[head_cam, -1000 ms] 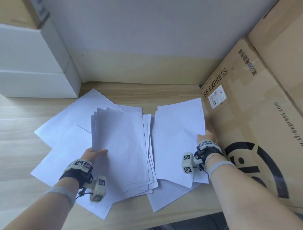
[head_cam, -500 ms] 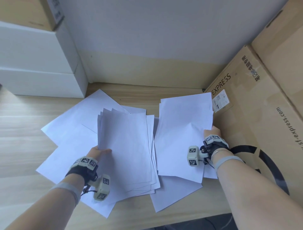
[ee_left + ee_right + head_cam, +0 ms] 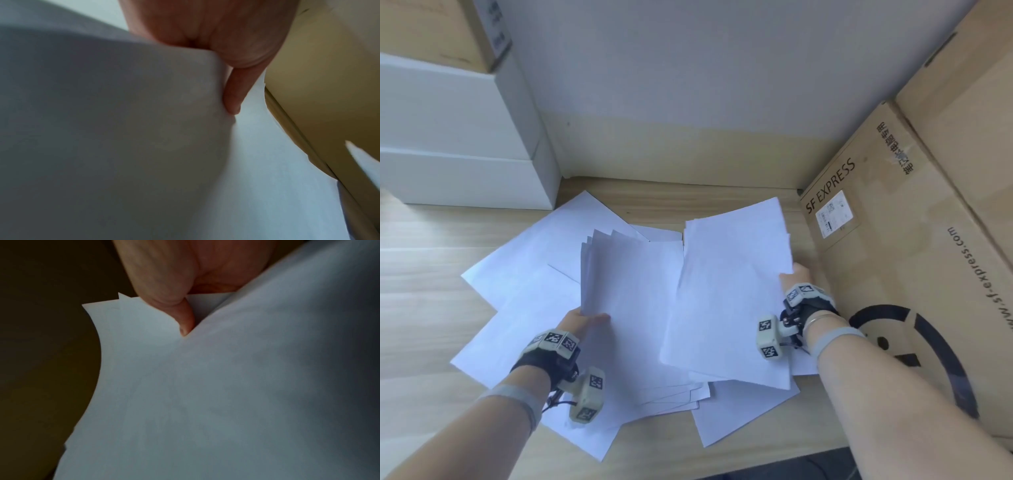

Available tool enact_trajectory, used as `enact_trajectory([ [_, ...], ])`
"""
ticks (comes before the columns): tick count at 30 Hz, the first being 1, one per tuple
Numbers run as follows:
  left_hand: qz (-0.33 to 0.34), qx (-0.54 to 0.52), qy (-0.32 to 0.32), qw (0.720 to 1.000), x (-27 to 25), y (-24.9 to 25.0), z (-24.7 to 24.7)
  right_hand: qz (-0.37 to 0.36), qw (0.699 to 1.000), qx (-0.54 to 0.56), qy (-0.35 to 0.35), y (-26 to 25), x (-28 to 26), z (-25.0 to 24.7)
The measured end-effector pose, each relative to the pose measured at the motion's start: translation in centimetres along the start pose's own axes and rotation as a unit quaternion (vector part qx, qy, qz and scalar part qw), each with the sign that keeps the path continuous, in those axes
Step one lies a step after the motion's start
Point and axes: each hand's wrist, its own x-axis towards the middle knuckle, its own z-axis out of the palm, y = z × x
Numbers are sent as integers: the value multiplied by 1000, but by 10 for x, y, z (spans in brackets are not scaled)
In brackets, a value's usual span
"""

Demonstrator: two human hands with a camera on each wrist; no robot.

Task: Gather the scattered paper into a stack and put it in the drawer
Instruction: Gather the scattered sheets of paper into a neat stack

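White sheets of paper lie fanned over the wooden desk [image 3: 421,308]. My left hand [image 3: 585,322] pinches the near left edge of a lifted bundle of several sheets [image 3: 630,301]; the left wrist view shows fingers [image 3: 232,95] under that paper [image 3: 102,129]. My right hand [image 3: 796,277] grips the right edge of another raised bundle [image 3: 729,291], with a finger [image 3: 185,321] pressed into the paper [image 3: 205,402]. More loose sheets [image 3: 517,274] stay flat beneath and to the left. No drawer is in view.
A large SF Express cardboard box [image 3: 914,274] stands close on the right, against my right hand. White boxes [image 3: 455,144] are stacked at the back left with a brown carton on top. A wall closes the back. The desk's near edge runs along the bottom.
Both bundles have risen and tilted up off the desk. The right bundle has swung left, its near corner now overlapping the left bundle.
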Motion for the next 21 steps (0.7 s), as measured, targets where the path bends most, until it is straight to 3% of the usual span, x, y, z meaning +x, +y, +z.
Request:
enact_trajectory([
  [8, -3, 34, 1, 999, 6, -4, 2, -23, 987, -27, -156, -17, -37, 88],
  [13, -10, 38, -9, 999, 8, -1, 3, -7, 990, -15, -142, -26, -48, 112],
  [18, 11, 65, -25, 997, 8, 3, 11, -66, 975, -81, -194, -35, -60, 131],
  [21, 35, 38, -26, 998, 6, 4, 15, -76, 978, -84, -177, -33, -57, 132],
])
